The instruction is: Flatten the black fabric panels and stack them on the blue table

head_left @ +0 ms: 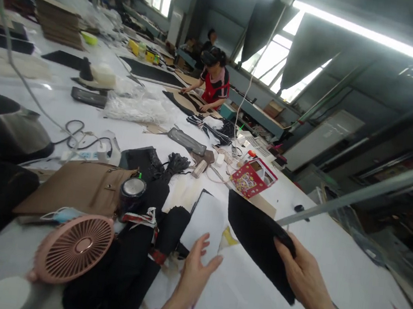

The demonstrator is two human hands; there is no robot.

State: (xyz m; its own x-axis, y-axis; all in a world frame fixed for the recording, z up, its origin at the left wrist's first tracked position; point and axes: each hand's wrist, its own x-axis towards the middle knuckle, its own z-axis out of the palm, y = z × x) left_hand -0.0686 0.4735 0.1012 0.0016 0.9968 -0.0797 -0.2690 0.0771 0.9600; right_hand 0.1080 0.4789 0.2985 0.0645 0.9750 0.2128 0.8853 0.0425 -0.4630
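My right hand grips the right edge of a flat black sheet, which is held tilted over the white table. The sheet looks flexible and its material cannot be told. My left hand hovers to the left of it with fingers apart and nothing in them. Just beyond the left hand, a white sheet of paper lies on something dark. Close by on the left are rolled black bundles with a reddish band.
A pink fan, a brown bag and a dark lidded jar crowd the left. Farther off stand a red patterned box and a metal kettle. A slanting pole crosses at right. A co-worker works across the table.
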